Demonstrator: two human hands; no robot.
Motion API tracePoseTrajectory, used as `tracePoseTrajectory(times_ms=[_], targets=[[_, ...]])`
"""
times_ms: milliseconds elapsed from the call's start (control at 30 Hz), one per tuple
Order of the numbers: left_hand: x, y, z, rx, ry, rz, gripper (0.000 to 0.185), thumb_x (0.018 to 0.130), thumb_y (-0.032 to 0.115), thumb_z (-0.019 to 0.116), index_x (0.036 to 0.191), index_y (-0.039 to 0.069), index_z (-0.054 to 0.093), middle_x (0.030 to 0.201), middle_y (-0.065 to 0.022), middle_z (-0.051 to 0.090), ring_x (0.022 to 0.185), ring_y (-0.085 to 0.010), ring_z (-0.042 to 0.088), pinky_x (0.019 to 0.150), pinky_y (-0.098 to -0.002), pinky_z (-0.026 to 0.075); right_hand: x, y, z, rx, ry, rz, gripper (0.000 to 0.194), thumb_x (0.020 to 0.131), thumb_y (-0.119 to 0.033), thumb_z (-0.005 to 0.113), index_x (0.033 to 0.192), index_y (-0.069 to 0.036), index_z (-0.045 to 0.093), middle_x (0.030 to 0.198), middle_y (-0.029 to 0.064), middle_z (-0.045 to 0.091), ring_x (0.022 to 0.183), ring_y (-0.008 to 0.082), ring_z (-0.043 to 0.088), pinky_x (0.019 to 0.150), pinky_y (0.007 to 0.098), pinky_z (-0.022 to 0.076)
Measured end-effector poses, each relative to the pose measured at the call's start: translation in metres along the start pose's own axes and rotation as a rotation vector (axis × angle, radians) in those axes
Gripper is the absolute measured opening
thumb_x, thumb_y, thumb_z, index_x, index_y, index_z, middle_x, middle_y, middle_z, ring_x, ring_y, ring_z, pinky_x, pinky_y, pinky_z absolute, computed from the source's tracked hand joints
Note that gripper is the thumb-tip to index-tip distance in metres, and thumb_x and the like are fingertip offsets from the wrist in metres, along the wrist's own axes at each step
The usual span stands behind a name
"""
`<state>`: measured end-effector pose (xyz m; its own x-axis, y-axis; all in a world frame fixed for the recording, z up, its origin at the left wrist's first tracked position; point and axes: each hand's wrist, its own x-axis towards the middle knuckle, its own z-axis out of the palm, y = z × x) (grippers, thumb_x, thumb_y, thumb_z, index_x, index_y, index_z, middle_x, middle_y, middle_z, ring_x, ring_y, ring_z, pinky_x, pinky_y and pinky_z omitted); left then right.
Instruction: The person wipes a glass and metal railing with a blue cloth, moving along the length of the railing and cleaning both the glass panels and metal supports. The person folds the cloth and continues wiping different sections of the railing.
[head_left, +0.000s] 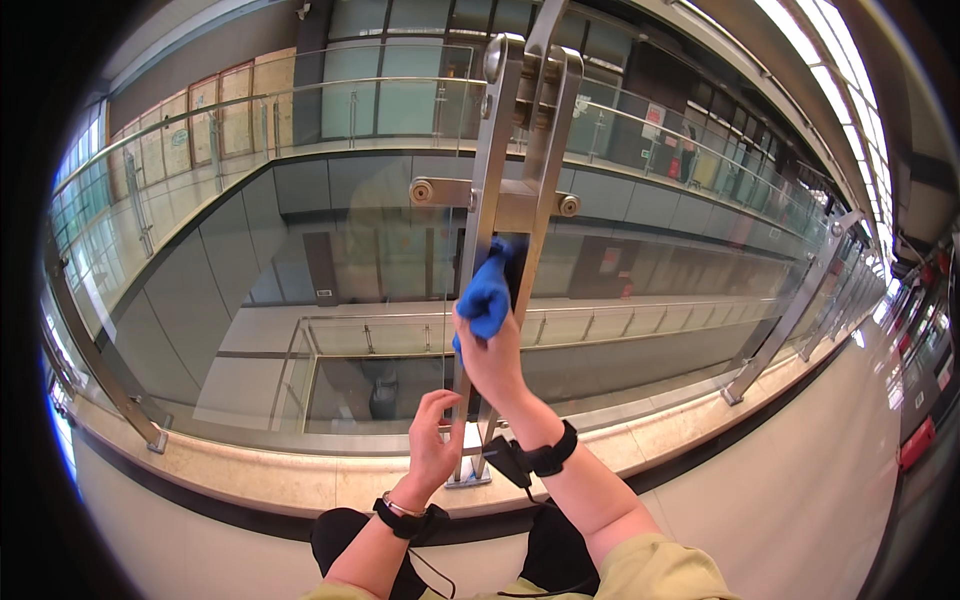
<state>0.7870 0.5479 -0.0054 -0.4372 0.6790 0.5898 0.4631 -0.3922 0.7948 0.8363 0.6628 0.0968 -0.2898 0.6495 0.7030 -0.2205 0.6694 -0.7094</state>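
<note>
A blue cloth (486, 296) is bunched in my right hand (491, 356), pressed against the left bar of a metal railing post (485, 165) made of two upright bars. Part of the cloth reaches up between the bars, below the block that joins them. My left hand (435, 439) holds nothing, its fingers curled and apart, close to the lower left bar; whether the fingertips touch it I cannot tell. Glass panels (390, 255) stand on both sides of the post, fixed by round metal fittings (422, 192). The post's foot plate (469, 478) sits on a stone ledge.
The pale stone ledge (292, 480) runs along the foot of the glass, with more metal posts (795, 315) at left and right. Beyond the glass lie an open drop and lower walkways. A red object (916, 444) is on the floor at the far right.
</note>
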Motion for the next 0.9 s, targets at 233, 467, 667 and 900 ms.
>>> tracePoseTrajectory(times_ms=[233, 467, 667, 900], targets=[[0.004, -0.010, 0.002, -0.020, 0.245, -0.037, 0.048, 0.081, -0.011, 0.052, 0.126, 0.004, 0.051, 0.122, -0.0085, 0.055, 0.106, -0.0179, 0.057, 0.078, -0.0278, 0.050, -0.091, 0.006, -0.031, -0.265, -0.030, 0.085, 0.052, 0.079, -0.001, 0.065, 0.129, -0.005, 0.053, 0.089, 0.0224, 0.067, 0.083, 0.0398, 0.067, 0.072, 0.0419, 0.0525], [0.004, -0.009, 0.007, -0.006, 0.216, -0.044, 0.049, 0.081, -0.012, 0.052, 0.126, 0.004, 0.051, 0.123, -0.0103, 0.055, 0.107, -0.0206, 0.057, 0.080, -0.0283, 0.051, -0.023, -0.068, -0.090, 0.158, 0.283, -0.003, 0.041, 0.081, 0.000, 0.065, 0.122, -0.003, 0.060, 0.104, 0.0135, 0.065, 0.095, 0.0203, 0.063, 0.085, 0.0331, 0.0507], [0.003, -0.006, 0.004, 0.015, 0.215, 0.013, 0.046, 0.079, -0.014, 0.053, 0.122, 0.003, 0.055, 0.122, -0.0114, 0.054, 0.106, -0.0217, 0.058, 0.079, -0.0283, 0.052, 0.084, -0.126, -0.096, -1.199, 0.084, -0.919, 0.043, 0.084, -0.007, 0.062, 0.127, -0.008, 0.060, 0.131, 0.0087, 0.059, 0.131, 0.0341, 0.045, 0.109, 0.0492, 0.0322], [0.006, -0.004, 0.001, -0.007, 0.222, 0.041, 0.036, 0.079, -0.013, 0.053, 0.111, 0.002, 0.060, 0.116, -0.0108, 0.057, 0.099, -0.0229, 0.060, 0.075, -0.0287, 0.053, 0.112, -0.159, -0.100, -1.534, -0.251, -1.013, 0.053, 0.072, -0.001, 0.066, 0.125, -0.002, 0.061, 0.130, 0.0096, 0.060, 0.100, 0.0236, 0.060, 0.078, 0.0332, 0.0505]])
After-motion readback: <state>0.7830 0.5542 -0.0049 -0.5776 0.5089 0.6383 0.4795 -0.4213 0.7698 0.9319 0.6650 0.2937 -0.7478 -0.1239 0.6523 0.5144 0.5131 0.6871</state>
